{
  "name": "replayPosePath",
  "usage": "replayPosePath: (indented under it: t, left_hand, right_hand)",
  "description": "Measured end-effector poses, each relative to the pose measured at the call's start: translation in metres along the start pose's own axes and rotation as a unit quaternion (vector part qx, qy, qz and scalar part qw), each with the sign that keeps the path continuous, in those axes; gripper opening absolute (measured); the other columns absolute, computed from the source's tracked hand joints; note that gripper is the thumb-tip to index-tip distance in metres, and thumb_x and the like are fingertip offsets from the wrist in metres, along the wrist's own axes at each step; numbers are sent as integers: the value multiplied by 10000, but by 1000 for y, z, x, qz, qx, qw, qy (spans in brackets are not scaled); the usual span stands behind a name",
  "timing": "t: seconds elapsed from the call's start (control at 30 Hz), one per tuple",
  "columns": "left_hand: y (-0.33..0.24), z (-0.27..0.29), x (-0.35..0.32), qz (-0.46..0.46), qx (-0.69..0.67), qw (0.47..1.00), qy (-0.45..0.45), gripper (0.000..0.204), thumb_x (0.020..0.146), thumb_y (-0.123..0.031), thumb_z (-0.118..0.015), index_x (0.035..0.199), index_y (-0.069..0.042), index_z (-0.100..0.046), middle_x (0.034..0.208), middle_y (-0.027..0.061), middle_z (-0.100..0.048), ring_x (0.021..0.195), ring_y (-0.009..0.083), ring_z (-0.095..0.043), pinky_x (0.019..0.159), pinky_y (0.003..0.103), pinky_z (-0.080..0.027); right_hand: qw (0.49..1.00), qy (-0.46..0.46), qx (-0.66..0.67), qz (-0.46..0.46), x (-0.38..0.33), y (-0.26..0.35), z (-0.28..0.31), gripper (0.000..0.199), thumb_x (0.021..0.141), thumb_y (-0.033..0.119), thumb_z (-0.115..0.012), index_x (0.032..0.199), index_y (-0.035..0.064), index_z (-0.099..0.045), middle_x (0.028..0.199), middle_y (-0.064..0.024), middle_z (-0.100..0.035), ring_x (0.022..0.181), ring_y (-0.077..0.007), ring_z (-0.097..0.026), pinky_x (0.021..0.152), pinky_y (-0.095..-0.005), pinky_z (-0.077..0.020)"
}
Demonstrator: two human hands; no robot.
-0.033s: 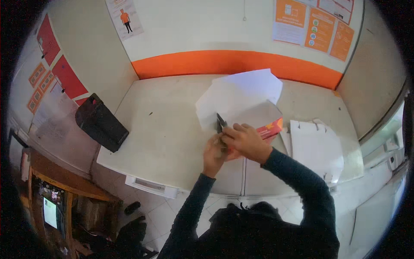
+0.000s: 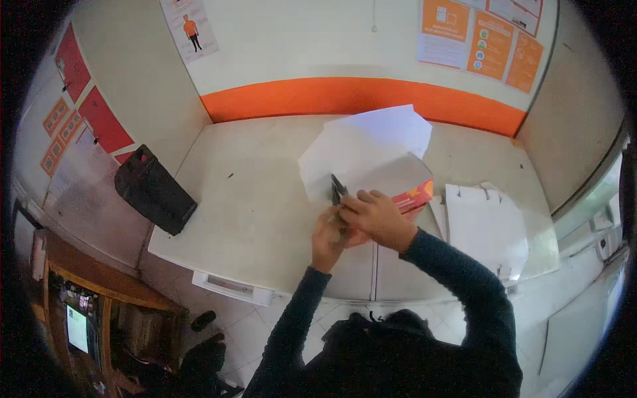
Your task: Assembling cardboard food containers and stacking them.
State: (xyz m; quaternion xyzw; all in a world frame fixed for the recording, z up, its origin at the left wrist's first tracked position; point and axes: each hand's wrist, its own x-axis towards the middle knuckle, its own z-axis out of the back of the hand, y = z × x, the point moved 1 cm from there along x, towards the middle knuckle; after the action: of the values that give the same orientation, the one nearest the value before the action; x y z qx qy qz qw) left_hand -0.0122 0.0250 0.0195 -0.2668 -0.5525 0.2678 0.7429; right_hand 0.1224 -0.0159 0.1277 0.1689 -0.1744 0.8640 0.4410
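Note:
A dark pointed tool [image 2: 338, 187] sticks up and away between my two hands; I cannot tell whether it is pliers or scissors. My left hand [image 2: 326, 242] is closed around its lower part. From the right, my right hand [image 2: 379, 220] closes its fingers against the tool's near side, hiding much of the grip. Partly covered by the right hand is a red carton [image 2: 416, 195] with an orange pattern and a pale open end. Beyond both hands a large white sheet [image 2: 371, 142] with angled edges spreads over the table.
On the right of the white table [image 2: 265, 159] lie flat white cardboard pieces [image 2: 484, 225]. A black bin-like container [image 2: 156, 192] stands at the left edge. An orange band [image 2: 358, 98] runs along the back wall. A wooden desk [image 2: 113, 282] with a lit screen is at lower left.

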Motion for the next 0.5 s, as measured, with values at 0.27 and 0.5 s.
replayPosePath:
  t: [0.27,0.5]
  left_hand:
    - [1,-4,-10,-22,68,997,3,312,753,-167,-677,1020,-39,-576,1067,121,-565,963,267,-541,791,352,-462]
    - [11,-3,-14,-105,178,978,-3,345,763,-261,-646,1028,-55,-567,1064,111,-570,908,284,-533,796,396,-393]
  right_hand:
    - [999,-27,-15,9,-6,-2,-10,280,650,218,-610,915,130,-586,1026,-29,-508,842,-193,-520,689,-306,-448]
    - [998,-46,-3,33,-10,-4,-9,266,638,209,-619,888,122,-595,1046,-23,-499,850,-186,-508,712,-298,-440]
